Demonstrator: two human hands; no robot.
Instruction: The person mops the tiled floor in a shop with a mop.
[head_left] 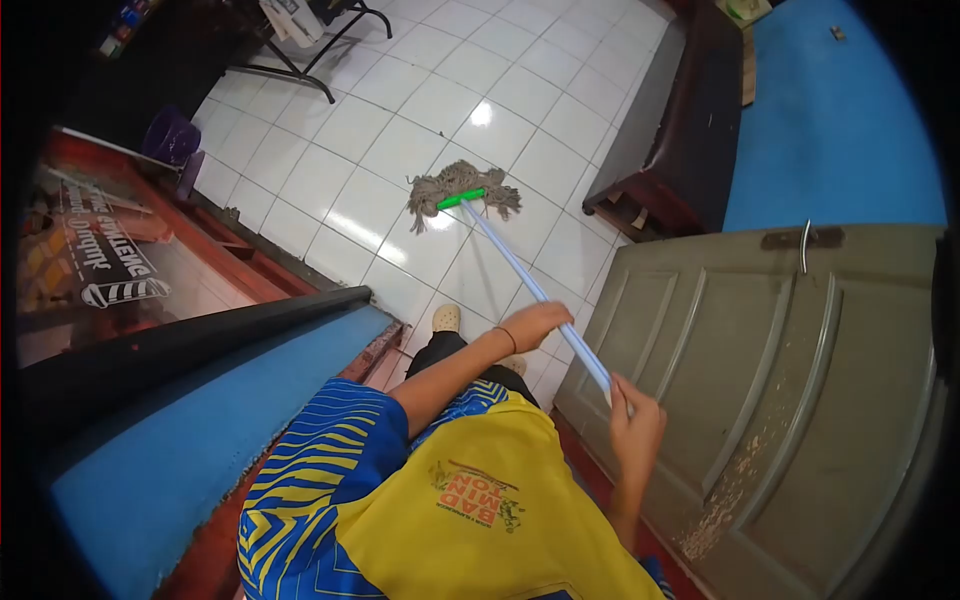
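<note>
A mop with a pale blue handle [510, 255] slants across the view, its green clamp [461, 198] holding a grey string head [450, 180] spread on the white tiled floor [370, 205]. Lower on the handle, my left hand [537, 325], with a dark band at the wrist, is wrapped round it. My right hand [637, 420] grips the handle near its top end, closer to my body. Part of a beige shoe [447, 318] shows below the mop head.
An open-looking grey-green panelled door [700, 350] stands at the right, below a dark bench [665, 130] along the blue wall [840, 130]. At the left are a red-framed glass panel [100, 240], a purple bin [172, 137] and black metal table legs [310, 75].
</note>
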